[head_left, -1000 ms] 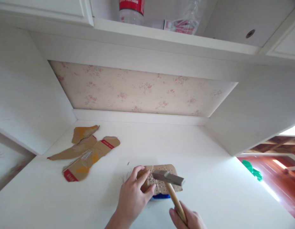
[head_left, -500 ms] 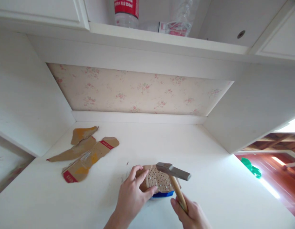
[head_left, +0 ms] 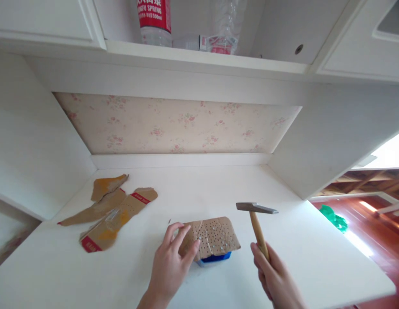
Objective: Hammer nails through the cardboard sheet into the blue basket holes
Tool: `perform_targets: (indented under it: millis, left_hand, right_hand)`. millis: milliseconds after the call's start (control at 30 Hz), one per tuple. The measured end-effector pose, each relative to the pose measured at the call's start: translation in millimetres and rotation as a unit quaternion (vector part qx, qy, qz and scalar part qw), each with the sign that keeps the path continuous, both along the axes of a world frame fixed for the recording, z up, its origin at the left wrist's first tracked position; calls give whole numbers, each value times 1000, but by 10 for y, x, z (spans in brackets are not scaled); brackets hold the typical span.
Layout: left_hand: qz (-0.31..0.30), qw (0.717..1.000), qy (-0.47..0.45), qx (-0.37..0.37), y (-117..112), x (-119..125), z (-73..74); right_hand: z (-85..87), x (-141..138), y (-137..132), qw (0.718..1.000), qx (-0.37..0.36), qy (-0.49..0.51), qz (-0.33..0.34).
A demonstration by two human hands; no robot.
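A brown cardboard piece [head_left: 220,234] full of small holes, with several pale nail heads showing on it, lies over a blue container [head_left: 215,258]. Only the container's front edge shows beneath the cardboard. My left hand [head_left: 173,257] is at the cardboard's left end, thumb and fingers apart over it; I cannot tell how firmly they touch. To the right, my right hand [head_left: 273,268] is closed around the wooden handle of a hammer [head_left: 259,229]. Its metal head is raised, apart from the cardboard.
Torn cardboard scraps [head_left: 114,214] with red and orange marks lie on the white tabletop [head_left: 193,189] at left. Above, a shelf [head_left: 202,56] holds plastic bottles [head_left: 154,19]. Side panels flank the surface. A green bag-like thing [head_left: 333,218] lies on the reddish floor at right.
My right hand has moved the hammer right, away from above the cardboard, uncovering its right part. My left hand stays at the cardboard's left end. The camera view has shifted slightly.
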State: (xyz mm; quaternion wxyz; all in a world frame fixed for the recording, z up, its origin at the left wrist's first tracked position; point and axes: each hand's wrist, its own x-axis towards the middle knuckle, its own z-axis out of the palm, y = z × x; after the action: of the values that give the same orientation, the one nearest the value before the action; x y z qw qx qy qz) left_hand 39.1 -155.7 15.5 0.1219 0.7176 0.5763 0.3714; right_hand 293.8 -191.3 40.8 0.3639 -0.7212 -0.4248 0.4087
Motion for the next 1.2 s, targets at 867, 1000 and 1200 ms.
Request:
perform_targets:
  millis: [867, 1000, 1200]
  left_hand:
    - [67, 819, -417, -388, -105, -48, -386]
    - [46, 818, -429, -379, -119, -20, -372]
    - [8, 810, -439, -389, -146, 54, -349]
  right_hand:
    - [-764, 504, 411, 908, -17, -389, 156]
    - [-784, 474, 410, 899, -8, -411, 153]
    - [-839, 455, 423, 887, 0, -442, 132]
